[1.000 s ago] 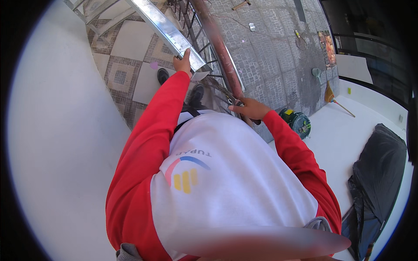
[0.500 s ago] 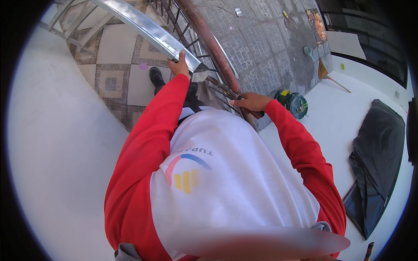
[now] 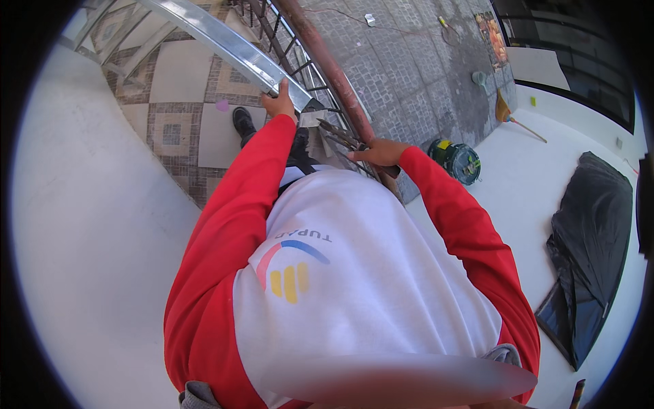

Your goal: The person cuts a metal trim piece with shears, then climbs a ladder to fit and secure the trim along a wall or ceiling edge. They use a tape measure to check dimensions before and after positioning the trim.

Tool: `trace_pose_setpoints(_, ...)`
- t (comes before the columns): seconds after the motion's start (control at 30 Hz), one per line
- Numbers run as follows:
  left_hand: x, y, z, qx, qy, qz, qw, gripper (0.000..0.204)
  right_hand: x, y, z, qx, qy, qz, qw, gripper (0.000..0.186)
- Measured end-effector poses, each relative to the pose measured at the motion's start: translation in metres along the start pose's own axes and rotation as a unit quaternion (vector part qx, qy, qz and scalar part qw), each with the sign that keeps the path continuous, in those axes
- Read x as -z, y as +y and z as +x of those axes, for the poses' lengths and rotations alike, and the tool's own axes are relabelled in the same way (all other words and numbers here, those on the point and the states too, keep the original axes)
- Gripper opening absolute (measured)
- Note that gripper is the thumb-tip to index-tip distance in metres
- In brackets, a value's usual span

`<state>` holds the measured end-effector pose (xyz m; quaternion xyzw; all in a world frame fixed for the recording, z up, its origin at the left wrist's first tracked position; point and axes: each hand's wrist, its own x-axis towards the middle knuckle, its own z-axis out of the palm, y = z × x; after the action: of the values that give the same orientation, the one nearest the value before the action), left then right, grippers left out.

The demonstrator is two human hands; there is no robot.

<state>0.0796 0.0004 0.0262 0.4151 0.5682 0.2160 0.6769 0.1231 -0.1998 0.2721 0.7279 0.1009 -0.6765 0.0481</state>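
My left hand (image 3: 278,102) is closed on the near end of a long silver metal channel (image 3: 225,42). A small bent pale flap (image 3: 310,120) hangs at that end. My right hand (image 3: 381,153) is wrapped round the dark handles of metal snips (image 3: 335,135), with their blades pointing up and left toward the channel end, just beside a red-brown pipe (image 3: 317,44) and a dark barred framework (image 3: 272,31). Whether the blades touch the flap I cannot tell. My black shoe (image 3: 244,124) shows below my left arm.
Checkered tile floor (image 3: 174,75) lies left of the pipe, grey paving (image 3: 402,82) right. At the right stand a green bucket (image 3: 455,162), a broom (image 3: 507,114) and black plastic sheeting (image 3: 589,232). Silver frame bars (image 3: 126,48) reach into the upper left.
Since a second ago the channel and the surroundings have shifted left and up in view. My right hand with the snips has moved slightly left and up toward the channel end.
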Motion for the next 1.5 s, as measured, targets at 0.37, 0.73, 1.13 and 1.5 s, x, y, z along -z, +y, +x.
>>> trace_pose_setpoints(0.37,0.008,-0.006,0.010,0.041,-0.076,-0.099,0.991,0.061,0.013,0.013,0.001,0.099,0.435,-0.362,0.818,0.042)
trace_pose_setpoints(0.73,0.013,-0.004,0.007,0.067,-0.105,-0.127,0.984,0.052,-0.032,0.024,-0.008,0.137,0.497,-0.279,0.810,0.046)
trace_pose_setpoints(1.13,0.014,0.010,-0.010,0.088,-0.138,-0.179,0.970,0.052,-0.047,0.040,0.007,0.075,0.239,0.004,0.968,0.054)
trace_pose_setpoints(1.5,0.019,0.010,-0.010,0.099,-0.144,-0.173,0.969,0.058,-0.023,0.062,0.020,0.095,0.232,0.034,0.968,0.047)
